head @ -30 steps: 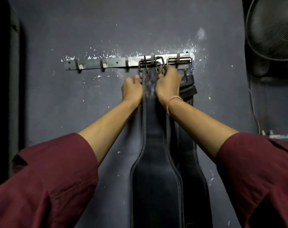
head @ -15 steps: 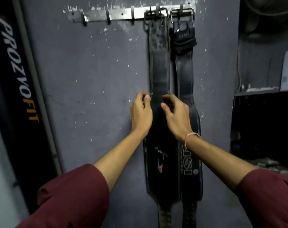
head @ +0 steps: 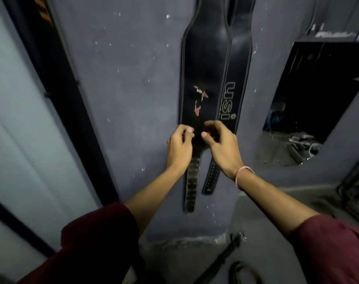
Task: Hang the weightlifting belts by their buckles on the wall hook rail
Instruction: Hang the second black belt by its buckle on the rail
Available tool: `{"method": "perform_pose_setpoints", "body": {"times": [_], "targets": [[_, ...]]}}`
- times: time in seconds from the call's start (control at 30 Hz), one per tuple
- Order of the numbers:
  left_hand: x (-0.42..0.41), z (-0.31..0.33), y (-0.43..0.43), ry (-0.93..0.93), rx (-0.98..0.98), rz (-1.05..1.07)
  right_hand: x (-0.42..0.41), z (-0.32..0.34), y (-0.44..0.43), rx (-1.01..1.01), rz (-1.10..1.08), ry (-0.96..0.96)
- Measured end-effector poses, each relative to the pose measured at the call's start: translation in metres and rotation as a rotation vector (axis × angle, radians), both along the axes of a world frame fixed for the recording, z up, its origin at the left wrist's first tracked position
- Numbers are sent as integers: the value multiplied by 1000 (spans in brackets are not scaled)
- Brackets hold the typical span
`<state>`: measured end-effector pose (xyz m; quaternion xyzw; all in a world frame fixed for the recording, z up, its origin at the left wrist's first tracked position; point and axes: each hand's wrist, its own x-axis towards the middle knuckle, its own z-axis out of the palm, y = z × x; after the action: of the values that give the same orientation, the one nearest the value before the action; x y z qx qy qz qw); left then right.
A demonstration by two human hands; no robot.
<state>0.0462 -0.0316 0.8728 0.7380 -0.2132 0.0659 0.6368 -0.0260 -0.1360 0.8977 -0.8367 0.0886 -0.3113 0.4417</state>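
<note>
The tops of the left belt and right belt are cut off, and their tapers are hidden by the left hand and right hand, fingers curled, grip unclear.

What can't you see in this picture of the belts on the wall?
Above the head view's top edge: hook rail, buckles.
Behind the left hand and right hand: part of the red-logo belt; grip unclear.
Under the red-logo belt: left side of the usi belt.
Too dim and blurred: dark object on the floor.

Left hand, right hand curled at front belt bottom.
</note>
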Motion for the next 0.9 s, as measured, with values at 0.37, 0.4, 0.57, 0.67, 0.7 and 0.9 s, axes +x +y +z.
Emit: {"method": "perform_pose_setpoints", "body": {"times": [0.37,0.4,0.57,0.67,0.7,0.9], "targets": [[-119,-142,45,197,190,97,-95,-150,16,133,154,346],[-130,-155,46,213,204,107,-103,-164,16,149,155,374],[-170,-224,51,310,290,109,-139,-229,13,198,156,531],[-180,-256,53,394,324,101,-151,-265,8,213,144,608],[-179,-265,52,419,324,97,-151,-277,6,224,135,634],[-147,-322,36,528,400,-2,-132,-341,-14,328,7,790]]}}
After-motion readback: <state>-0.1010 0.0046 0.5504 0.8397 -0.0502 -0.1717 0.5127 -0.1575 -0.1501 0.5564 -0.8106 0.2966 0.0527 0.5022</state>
